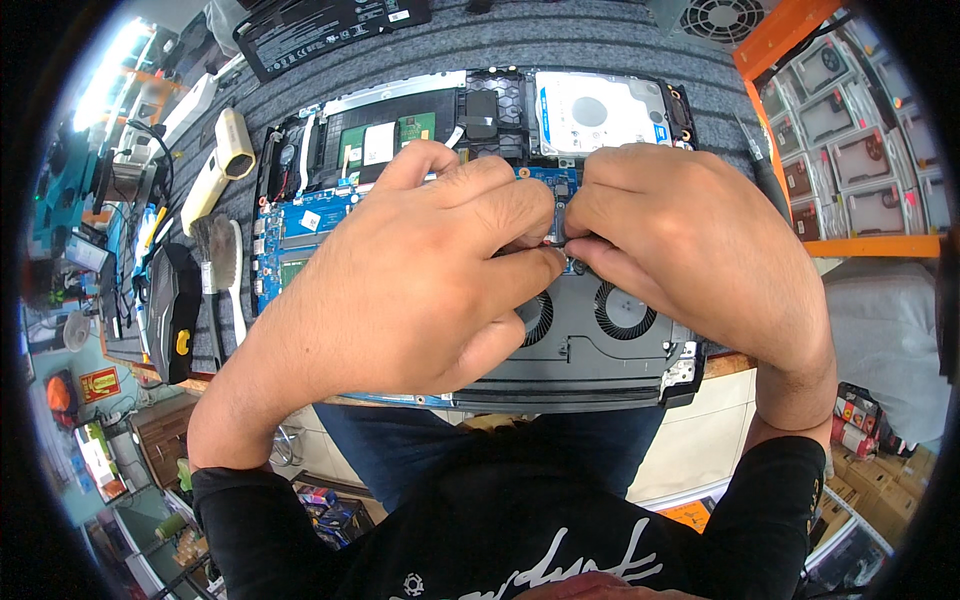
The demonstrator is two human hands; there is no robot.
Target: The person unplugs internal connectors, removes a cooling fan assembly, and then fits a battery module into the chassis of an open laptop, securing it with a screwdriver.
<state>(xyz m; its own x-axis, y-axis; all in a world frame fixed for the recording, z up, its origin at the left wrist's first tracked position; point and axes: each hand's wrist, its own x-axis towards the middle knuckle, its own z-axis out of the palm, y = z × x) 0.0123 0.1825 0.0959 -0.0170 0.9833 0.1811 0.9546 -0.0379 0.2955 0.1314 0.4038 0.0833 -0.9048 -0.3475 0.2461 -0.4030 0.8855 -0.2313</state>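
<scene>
An opened laptop base lies in front of me, with its blue circuit board (pixel 300 216) exposed. Both my hands are over its middle, fingertips close together at the board's edge just above the cooling fans (pixel 626 309). My left hand (pixel 430 265) is closed, thumb and forefinger pinched at a tiny spot by the board. My right hand (pixel 690 235) pinches at the same spot from the other side. Whatever is between the fingertips is too small and covered to make out. Beyond my right hand, a white-labelled hard drive (pixel 590 112) sits in the laptop's far right corner.
A black battery pack (pixel 325 32) lies at the far left of the ribbed grey mat (pixel 440 50). Left of the laptop are a pale yellow handheld tool (pixel 220 170), brushes (pixel 237 285) and a black tool (pixel 172 310). An orange-framed rack (pixel 790 40) stands on the right.
</scene>
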